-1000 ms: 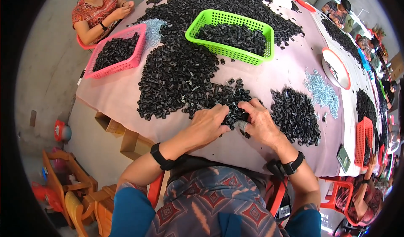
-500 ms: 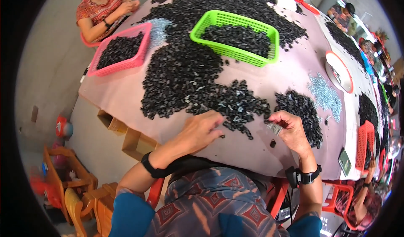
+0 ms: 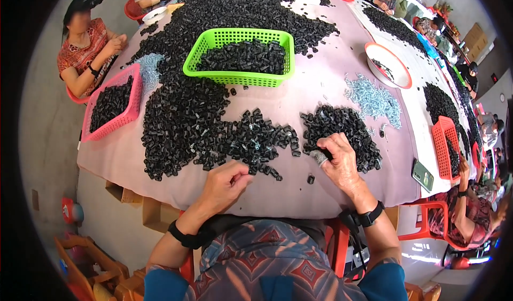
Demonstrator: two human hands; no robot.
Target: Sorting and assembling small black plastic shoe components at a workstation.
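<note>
Near the table's front edge my left hand [image 3: 227,184] is closed, its fingertips curled together just below the middle pile of small black plastic parts [image 3: 251,135]. Anything inside it is too small or hidden to name. My right hand [image 3: 343,163], with a grey wrap around one digit [image 3: 319,157], bends its fingers over the left side of a second pile of black parts [image 3: 352,132]. Its fingertips curl inward, and I cannot make out what they hold. A single black part [image 3: 310,179] lies between my hands, nearer the right one.
A green basket [image 3: 240,79] and a pink basket [image 3: 133,106] hold black parts. Small silvery-blue pieces [image 3: 374,100] lie beside a red-rimmed white bowl [image 3: 401,76]. A phone [image 3: 422,175] and a red basket [image 3: 443,146] are at right. Other people sit around the table.
The whole view has swung, so the table sits further left. My right hand has moved from beside the right pile to over its left part. My left hand has curled more tightly.
</note>
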